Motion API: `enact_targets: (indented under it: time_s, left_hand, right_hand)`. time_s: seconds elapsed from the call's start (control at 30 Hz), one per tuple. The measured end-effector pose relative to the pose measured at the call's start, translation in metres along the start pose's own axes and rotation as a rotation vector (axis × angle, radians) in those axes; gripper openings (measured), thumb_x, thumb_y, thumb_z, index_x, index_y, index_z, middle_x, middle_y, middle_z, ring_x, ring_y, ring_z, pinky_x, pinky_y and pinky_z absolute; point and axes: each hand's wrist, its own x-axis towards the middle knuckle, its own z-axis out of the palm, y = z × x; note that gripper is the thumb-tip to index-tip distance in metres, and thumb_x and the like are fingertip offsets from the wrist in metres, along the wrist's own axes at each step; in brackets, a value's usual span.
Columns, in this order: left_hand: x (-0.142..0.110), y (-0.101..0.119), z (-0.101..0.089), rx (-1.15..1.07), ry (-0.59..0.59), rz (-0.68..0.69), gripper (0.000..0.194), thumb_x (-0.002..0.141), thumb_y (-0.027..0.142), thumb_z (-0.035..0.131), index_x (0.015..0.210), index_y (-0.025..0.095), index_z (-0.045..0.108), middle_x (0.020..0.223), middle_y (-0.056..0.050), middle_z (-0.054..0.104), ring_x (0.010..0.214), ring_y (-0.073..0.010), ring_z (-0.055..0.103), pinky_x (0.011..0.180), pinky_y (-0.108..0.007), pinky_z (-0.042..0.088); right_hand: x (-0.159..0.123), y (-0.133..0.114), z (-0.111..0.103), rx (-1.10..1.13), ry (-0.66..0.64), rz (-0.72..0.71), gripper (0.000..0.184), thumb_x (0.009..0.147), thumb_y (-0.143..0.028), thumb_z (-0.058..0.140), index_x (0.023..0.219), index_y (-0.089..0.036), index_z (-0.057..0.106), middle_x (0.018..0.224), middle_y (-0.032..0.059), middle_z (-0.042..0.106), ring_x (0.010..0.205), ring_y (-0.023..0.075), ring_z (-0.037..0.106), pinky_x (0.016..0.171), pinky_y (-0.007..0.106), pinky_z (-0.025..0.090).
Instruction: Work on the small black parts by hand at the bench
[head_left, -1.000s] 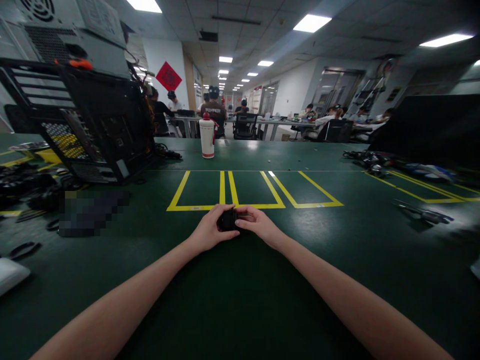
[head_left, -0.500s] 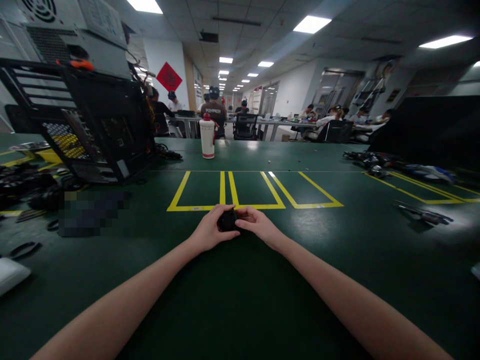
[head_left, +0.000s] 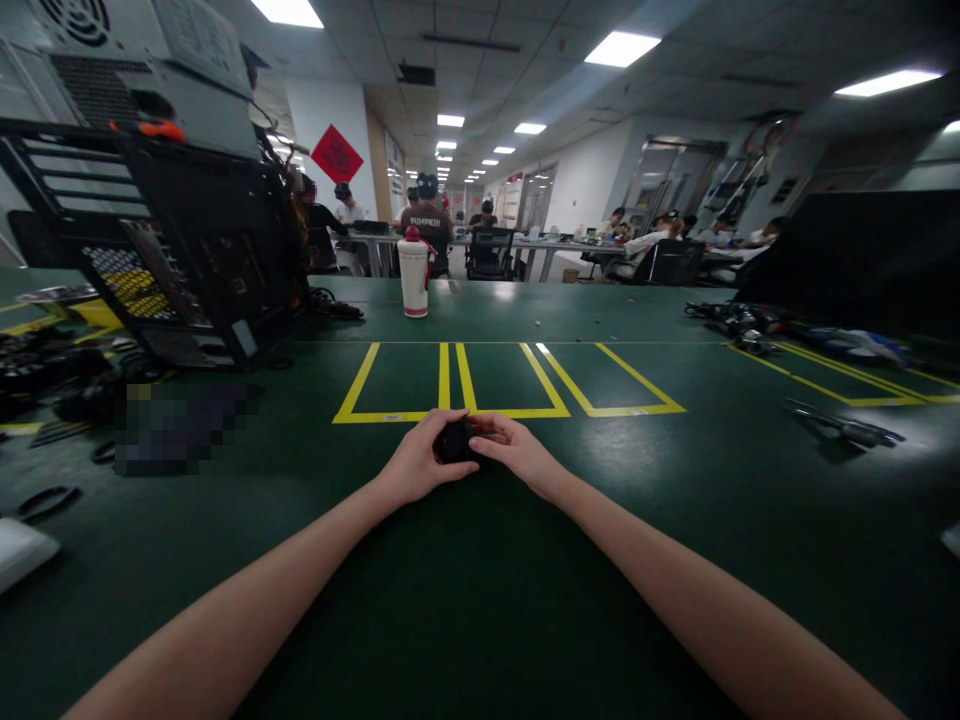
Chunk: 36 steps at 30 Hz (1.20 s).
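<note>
Between my hands, low over the green table [head_left: 480, 600], is a small black object [head_left: 454, 443]; it is too dark to tell its kind. My left hand [head_left: 420, 462] curves around its left side, fingers over the top and thumb below, gripping it. From the right, my right hand [head_left: 517, 452] presses thumb and fingertips to the object's right side. Its fingertips are partly hidden behind the thumb. Just beyond the hands run yellow tape outlines [head_left: 510, 413] on the tabletop.
A black computer case [head_left: 202, 260] with a grey power supply on it stands at left. A white bottle [head_left: 414, 278] with a red lid stands at the back. Pliers-like tools [head_left: 847, 425] and cables [head_left: 735, 322] lie at right. Several people sit at farther tables.
Both hands keep the same grip on the small black object, in nearly the same place. The whole view has shifted very slightly.
</note>
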Motion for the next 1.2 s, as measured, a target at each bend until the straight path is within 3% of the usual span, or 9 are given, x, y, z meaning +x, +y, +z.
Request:
enact_targets:
  time_s: [0.13,0.37,0.57,0.73,0.9,1.03,1.2]
  left_hand:
    - [0.0001,-0.0007,0.0004,0.001,0.011,0.011,0.058,0.066,0.025,0.065,0.117,0.027,0.037,0.11,-0.005,0.047,0.098,-0.0217,0.049,0.081,-0.039,0.042]
    - [0.0001,-0.0004,0.0,0.001,0.002,0.007,0.058,0.066,0.027,0.065,0.117,0.027,0.037,0.111,-0.004,0.046,0.1,-0.0221,0.048,0.082,-0.04,0.042]
    - [0.0001,-0.0013,0.0005,-0.001,0.011,0.012,0.058,0.066,0.026,0.065,0.117,0.027,0.037,0.111,-0.004,0.046,0.099,-0.0216,0.048,0.083,-0.041,0.041]
    - [0.0004,-0.0016,0.0016,-0.013,0.017,0.012,0.058,0.065,0.024,0.066,0.116,0.026,0.038,0.109,-0.005,0.047,0.098,-0.0219,0.049,0.081,-0.04,0.041]
    - [-0.0001,-0.0005,0.001,-0.013,0.01,0.0,0.058,0.065,0.026,0.066,0.116,0.026,0.037,0.112,-0.005,0.046,0.098,-0.0225,0.049,0.078,-0.038,0.043]
    - [-0.0001,-0.0013,0.0007,-0.008,0.007,0.001,0.058,0.066,0.026,0.065,0.116,0.026,0.037,0.112,-0.005,0.046,0.098,-0.0225,0.049,0.078,-0.039,0.043]
    - [0.0002,-0.002,0.0012,-0.008,0.011,0.009,0.058,0.066,0.026,0.065,0.116,0.026,0.037,0.111,-0.005,0.046,0.098,-0.0224,0.049,0.079,-0.039,0.043]
  right_hand:
    - [-0.0012,-0.0012,-0.0018,0.03,-0.059,-0.02,0.032,0.067,-0.021,0.062,0.097,-0.021,0.051,0.101,0.0025,0.054,0.096,0.017,0.053,0.089,0.038,0.04]
    - [-0.0015,-0.0007,0.0009,0.037,-0.023,-0.079,0.022,0.07,-0.025,0.059,0.092,-0.021,0.052,0.096,0.0011,0.055,0.094,0.0162,0.054,0.089,0.038,0.039]
    - [-0.0007,-0.0009,-0.0002,0.031,-0.017,-0.005,0.028,0.069,-0.025,0.06,0.095,-0.02,0.052,0.1,0.0034,0.055,0.097,0.018,0.053,0.089,0.04,0.039]
    - [-0.0003,0.0022,-0.0013,0.074,-0.057,-0.054,0.034,0.063,-0.02,0.066,0.092,-0.021,0.049,0.101,0.0014,0.054,0.097,0.0173,0.054,0.088,0.038,0.041]
    - [-0.0009,0.0019,0.0008,0.034,-0.017,-0.08,0.022,0.07,-0.026,0.06,0.09,-0.021,0.051,0.096,0.0009,0.055,0.094,0.0158,0.054,0.088,0.038,0.04]
    - [-0.0003,0.0005,0.0013,-0.005,0.014,-0.06,0.027,0.07,-0.026,0.06,0.095,-0.02,0.051,0.099,0.0029,0.055,0.096,0.0165,0.053,0.089,0.038,0.039]
    - [-0.0009,-0.0012,-0.0008,0.021,-0.054,-0.023,0.032,0.067,-0.022,0.062,0.096,-0.019,0.05,0.099,0.0029,0.055,0.096,0.0169,0.053,0.089,0.038,0.041]
